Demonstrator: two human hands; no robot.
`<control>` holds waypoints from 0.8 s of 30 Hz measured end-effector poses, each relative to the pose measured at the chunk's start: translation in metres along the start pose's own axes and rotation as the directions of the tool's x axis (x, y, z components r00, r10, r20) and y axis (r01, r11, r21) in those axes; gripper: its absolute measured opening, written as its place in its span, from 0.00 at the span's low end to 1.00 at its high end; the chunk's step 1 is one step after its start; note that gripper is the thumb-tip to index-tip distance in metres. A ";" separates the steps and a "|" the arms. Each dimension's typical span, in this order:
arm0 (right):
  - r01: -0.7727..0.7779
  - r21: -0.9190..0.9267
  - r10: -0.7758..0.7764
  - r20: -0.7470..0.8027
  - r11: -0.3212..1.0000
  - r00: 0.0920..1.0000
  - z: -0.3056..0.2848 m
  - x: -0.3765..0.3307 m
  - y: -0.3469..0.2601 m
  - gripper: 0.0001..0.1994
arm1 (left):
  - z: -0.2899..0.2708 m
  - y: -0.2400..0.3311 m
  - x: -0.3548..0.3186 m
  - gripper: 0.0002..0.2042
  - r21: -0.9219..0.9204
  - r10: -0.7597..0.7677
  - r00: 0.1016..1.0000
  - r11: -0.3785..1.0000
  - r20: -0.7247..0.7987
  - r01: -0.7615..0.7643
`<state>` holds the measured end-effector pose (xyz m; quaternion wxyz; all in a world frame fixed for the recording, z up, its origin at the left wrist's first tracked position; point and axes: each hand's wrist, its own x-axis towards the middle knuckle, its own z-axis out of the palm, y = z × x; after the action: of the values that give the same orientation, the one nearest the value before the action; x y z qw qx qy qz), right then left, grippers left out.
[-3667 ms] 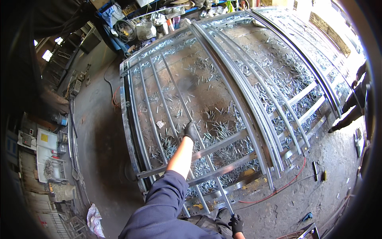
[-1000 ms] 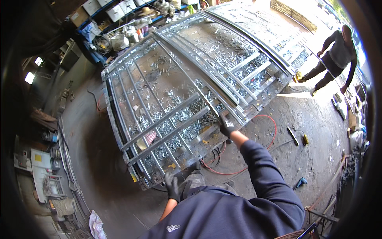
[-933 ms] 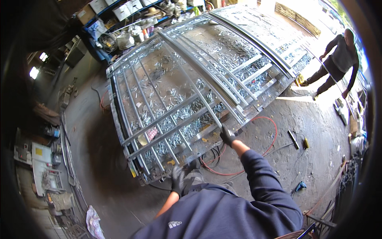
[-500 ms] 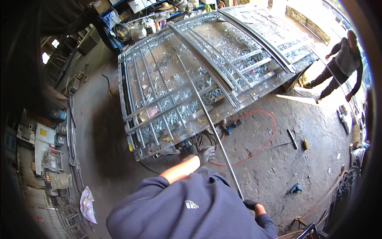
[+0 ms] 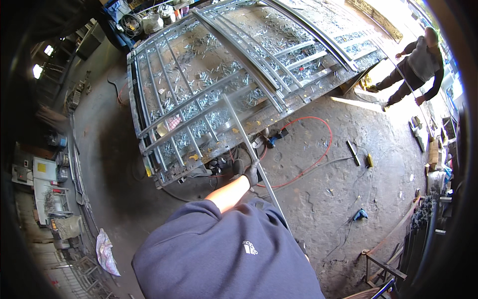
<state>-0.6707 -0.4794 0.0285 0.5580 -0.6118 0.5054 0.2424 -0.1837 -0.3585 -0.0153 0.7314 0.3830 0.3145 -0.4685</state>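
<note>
While the right hand (image 5: pixel 300 244) shows only as a dark scrap past the edge of the navy sweatshirt (image 5: pixel 224 249), so that I cannot tell how its fingers are set, the left hand (image 5: pixel 252 174) in its dark glove lies against a long, slim metal bar (image 5: pixel 268 187); whether its fingers close round the bar or merely touch it is unclear. From those left fingers the bar slants down to the right, out of sight behind the sweatshirt, and up to the left, its tip overlapping the worktable. Just right of the fingers a red hose (image 5: pixel 330 139) loops over the floor; well right of them lies a blue power tool (image 5: pixel 360 215), and far to their left a crumpled whitish bag (image 5: pixel 105 251). Beyond the fingertips spreads the large metal worktable (image 5: pixel 192 51), bearing crossing rails (image 5: pixel 196 101), a bundle of long steel channels (image 5: pixel 242 56) and many loose, short metal pieces (image 5: pixel 201 130). Far to the right of the fingers a co-worker (image 5: pixel 424 65) holds a thin rod (image 5: pixel 408 82); far up to their left, past the table, hangs a coil of dark cable (image 5: pixel 131 23).
</note>
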 end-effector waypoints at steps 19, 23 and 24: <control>-0.142 -0.146 0.103 -0.250 0.979 0.963 -0.008 -0.115 -0.057 0.22 | -0.026 0.098 0.038 0.12 0.007 0.183 0.975 0.983 -0.123 -0.183; 0.043 0.084 -0.034 -0.116 0.996 0.993 0.002 -0.051 -0.051 0.20 | -0.052 0.128 0.053 0.11 0.272 0.196 0.971 0.950 -0.138 -0.153; 0.065 0.022 -0.062 -0.129 0.998 0.990 0.003 -0.033 -0.049 0.19 | -0.066 0.139 0.049 0.11 0.473 0.228 0.974 0.858 -0.007 -0.198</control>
<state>-0.6385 -0.4723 0.0774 0.5397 -0.6346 0.5238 0.1780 -0.0437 -0.2863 -0.0525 0.6540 0.5953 0.1701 -0.4347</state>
